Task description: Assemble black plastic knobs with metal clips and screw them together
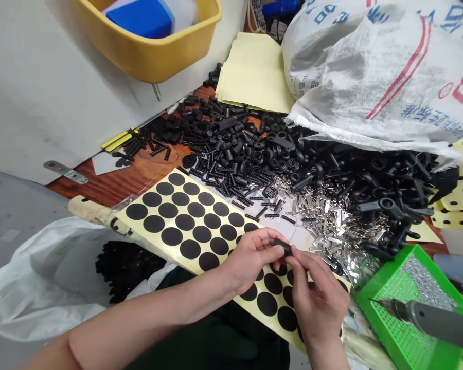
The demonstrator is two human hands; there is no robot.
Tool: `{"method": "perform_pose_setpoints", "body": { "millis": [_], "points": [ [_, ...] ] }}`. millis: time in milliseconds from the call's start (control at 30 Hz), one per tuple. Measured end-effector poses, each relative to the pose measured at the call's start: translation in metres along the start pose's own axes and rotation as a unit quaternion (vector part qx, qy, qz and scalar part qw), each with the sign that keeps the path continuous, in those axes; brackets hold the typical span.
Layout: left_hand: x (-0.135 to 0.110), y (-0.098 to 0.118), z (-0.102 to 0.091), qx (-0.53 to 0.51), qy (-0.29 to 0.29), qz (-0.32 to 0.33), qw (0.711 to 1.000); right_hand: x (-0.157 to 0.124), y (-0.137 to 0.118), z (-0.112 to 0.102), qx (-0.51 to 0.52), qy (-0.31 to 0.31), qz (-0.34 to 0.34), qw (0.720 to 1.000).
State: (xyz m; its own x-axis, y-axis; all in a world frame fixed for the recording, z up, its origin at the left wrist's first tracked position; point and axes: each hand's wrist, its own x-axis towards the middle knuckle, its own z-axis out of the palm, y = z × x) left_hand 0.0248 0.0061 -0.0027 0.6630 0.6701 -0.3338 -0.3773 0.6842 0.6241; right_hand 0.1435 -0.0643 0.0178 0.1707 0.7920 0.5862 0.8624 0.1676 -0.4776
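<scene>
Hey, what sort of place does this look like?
Probably a small assembly workshop doing piecework: there are heaps of black plastic parts and metal clips on the bench, a sheet of black stickers, and an electric screwdriver.

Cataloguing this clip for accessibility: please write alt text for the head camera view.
The left hand and right hand hold a small black plastic part above a yellow sheet of round black adhesive dots. Beyond lie heaped black plastic parts and silver metal clips; a grey electric screwdriver points over a green perforated tray.
</scene>
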Motion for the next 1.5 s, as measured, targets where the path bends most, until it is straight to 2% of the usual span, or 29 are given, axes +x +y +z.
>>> {"method": "perform_pose_setpoints", "body": {
  "millis": [67,167,367,467,533,733,1033,1133,1200,1267,1333,1433,1500],
  "points": [
    [0.001,0.0,0.0,0.0,-0.001,0.005,1.0,-0.001,0.0,-0.003,0.012,-0.017,0.029,0.999],
    [0.002,-0.001,-0.001,0.003,0.002,0.01,1.0,-0.001,0.001,-0.005,0.063,-0.034,0.111,0.991],
    [0.001,0.001,0.001,0.002,0.003,0.005,1.0,0.001,0.005,-0.006,0.14,-0.052,0.275,0.95],
    [0.0,0.003,0.002,0.004,0.001,-0.002,1.0,0.001,0.007,-0.01,0.147,-0.045,0.323,0.934],
    [0.0,0.002,0.001,0.01,-0.002,-0.004,1.0,0.001,0.008,-0.014,0.122,-0.032,0.311,0.942],
    [0.0,0.0,-0.001,0.014,-0.013,0.001,1.0,0.004,0.002,-0.018,0.049,-0.053,0.189,0.979],
    [-0.001,0.003,0.001,0.032,-0.026,-0.011,0.999,0.007,0.001,-0.016,0.018,-0.052,0.164,0.985],
    [-0.002,0.003,0.001,0.03,-0.023,-0.001,0.999,-0.002,0.005,-0.021,0.005,-0.06,0.167,0.984],
    [-0.006,0.006,0.004,0.041,-0.017,0.013,0.999,-0.015,0.008,-0.023,-0.022,-0.083,0.121,0.989],
    [-0.014,0.014,0.011,0.071,-0.017,0.033,0.997,-0.028,0.01,-0.022,-0.054,-0.138,0.034,0.988],
    [-0.025,0.027,0.017,0.124,-0.028,0.063,0.99,-0.038,0.011,-0.016,-0.064,-0.205,-0.021,0.977],
    [-0.042,0.055,0.016,0.25,-0.026,0.132,0.959,-0.038,0.009,-0.001,-0.066,-0.241,-0.028,0.968],
    [-0.05,0.076,0.003,0.36,0.029,0.186,0.914,-0.032,0.006,0.01,-0.071,-0.225,-0.021,0.971]
  ]
}}
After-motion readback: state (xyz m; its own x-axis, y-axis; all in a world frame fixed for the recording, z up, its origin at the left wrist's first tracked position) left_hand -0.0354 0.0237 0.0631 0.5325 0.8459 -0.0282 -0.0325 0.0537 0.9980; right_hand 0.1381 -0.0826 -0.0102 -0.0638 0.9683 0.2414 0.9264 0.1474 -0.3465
